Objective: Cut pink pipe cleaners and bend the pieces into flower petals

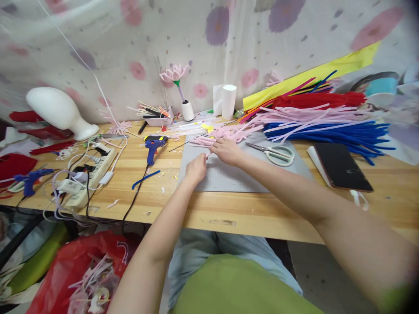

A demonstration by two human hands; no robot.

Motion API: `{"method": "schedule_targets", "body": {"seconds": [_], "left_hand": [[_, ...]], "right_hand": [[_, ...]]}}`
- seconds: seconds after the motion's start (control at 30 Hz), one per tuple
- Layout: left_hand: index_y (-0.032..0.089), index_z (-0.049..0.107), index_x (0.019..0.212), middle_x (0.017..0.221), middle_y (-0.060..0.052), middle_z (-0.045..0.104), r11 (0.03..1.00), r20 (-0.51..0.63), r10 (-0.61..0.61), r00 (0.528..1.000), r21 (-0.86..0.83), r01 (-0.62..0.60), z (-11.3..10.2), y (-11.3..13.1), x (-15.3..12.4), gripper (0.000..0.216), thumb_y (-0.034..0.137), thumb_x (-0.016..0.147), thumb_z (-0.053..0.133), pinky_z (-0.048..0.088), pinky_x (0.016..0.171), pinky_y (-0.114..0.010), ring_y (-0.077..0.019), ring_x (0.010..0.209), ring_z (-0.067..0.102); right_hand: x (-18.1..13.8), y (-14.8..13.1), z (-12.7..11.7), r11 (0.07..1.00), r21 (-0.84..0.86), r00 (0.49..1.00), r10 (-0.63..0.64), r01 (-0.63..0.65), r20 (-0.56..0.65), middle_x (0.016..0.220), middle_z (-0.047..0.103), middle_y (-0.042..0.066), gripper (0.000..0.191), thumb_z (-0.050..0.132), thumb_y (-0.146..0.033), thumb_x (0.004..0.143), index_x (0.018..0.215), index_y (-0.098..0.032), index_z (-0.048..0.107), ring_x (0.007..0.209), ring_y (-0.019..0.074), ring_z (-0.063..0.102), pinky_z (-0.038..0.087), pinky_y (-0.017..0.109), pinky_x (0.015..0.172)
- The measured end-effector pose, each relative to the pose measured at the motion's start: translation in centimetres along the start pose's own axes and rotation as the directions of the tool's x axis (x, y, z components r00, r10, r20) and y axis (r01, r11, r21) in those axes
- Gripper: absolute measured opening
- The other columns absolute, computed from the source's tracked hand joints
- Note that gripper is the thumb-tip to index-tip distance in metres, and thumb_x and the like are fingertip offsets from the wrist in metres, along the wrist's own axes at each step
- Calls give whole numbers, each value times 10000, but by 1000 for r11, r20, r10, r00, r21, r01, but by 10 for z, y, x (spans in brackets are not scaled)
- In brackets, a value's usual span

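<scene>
On the mat (229, 179), pinched between closed left hand (196, 169) and right hand (226, 151): pink stem (208, 153), lying left-to-right, pink pile (229, 132) just beyond the right.

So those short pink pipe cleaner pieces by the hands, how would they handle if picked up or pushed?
Probably very light: the pink pipe cleaner pieces are thin fuzzy strands heaped loosely at the grey mat's far edge. Likely bendable, not rigid, since several lie curved or kinked. Pushed, they would probably snag together and drag as a clump rather than roll.
</scene>
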State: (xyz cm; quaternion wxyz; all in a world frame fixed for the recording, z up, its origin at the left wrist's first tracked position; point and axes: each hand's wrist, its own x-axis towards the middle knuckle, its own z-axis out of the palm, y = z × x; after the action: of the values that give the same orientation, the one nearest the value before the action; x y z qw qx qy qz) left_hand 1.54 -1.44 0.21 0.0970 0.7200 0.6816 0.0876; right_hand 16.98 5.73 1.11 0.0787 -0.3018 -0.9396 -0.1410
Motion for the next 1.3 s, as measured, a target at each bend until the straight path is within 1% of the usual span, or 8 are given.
{"method": "schedule_targets", "body": {"seconds": [0.1,0.17,0.37,0.5,0.63,0.83,1.13,1.3], "left_hand": [[225,548,1089,1111,-83,606,995,5,88,996,41,-88,-7,-31,-6,332,210,912,268,431,783,-310,-208,1008,578],[224,576,1068,1101,-91,590,992,-2,83,997,92,-83,-11,-55,-9,330,203,904,291,431,784,-305,-207,997,571],[223,600,1136,1094,-91,558,994,-218,56,974,103,-34,-17,-100,-9,361,190,882,345,438,829,-307,-204,1001,550],[196,569,1197,1091,-114,549,993,-286,36,957,117,-2,-17,-101,-6,380,204,857,401,434,874,-335,-226,1017,544],[149,345,1376,1154,-153,542,987,-278,57,959,163,-11,-16,-89,-3,620,295,804,532,417,898,-368,-271,1074,522],[176,573,1090,1050,-129,596,966,-132,92,987,252,-56,-16,-79,2,301,248,891,359,420,832,-340,-244,1022,546],[262,562,1151,1044,-74,600,962,-166,195,967,222,-156,-5,-86,-15,355,394,907,340,401,757,-287,-214,958,563],[244,595,1117,1009,-86,600,976,-308,42,950,215,27,0,-89,-14,373,325,925,286,386,743,-288,-216,941,556]], "right_hand": [[-11,16,-2,992,-40,992,119,-117,50,963,646,168,284,377,-159,880,996,-101,630,968,265,519,327,347,758],[-23,31,-7,980,-67,977,193,-187,93,956,655,162,286,376,-186,891,991,-109,632,943,255,542,329,336,746],[-56,45,-12,958,-6,918,277,-287,284,1003,666,114,313,370,-343,915,1004,-173,617,880,215,594,326,275,631],[-66,27,-2,939,36,895,313,-342,318,1014,667,104,366,307,-387,934,1021,-175,592,885,207,603,347,268,639],[-65,12,7,896,53,873,415,-441,255,1018,669,125,393,272,-394,942,1060,-164,568,872,217,615,360,282,633],[-57,4,19,860,111,862,476,-497,175,1032,661,108,371,297,-398,936,1054,-177,570,910,220,607,366,284,633],[-65,10,37,834,213,850,526,-510,-25,1052,622,114,300,397,-242,883,1099,-170,592,1002,240,518,384,309,745],[-70,13,38,828,255,850,525,-500,-38,1005,627,121,321,383,-289,894,1060,-159,625,967,250,506,390,335,769]]}}
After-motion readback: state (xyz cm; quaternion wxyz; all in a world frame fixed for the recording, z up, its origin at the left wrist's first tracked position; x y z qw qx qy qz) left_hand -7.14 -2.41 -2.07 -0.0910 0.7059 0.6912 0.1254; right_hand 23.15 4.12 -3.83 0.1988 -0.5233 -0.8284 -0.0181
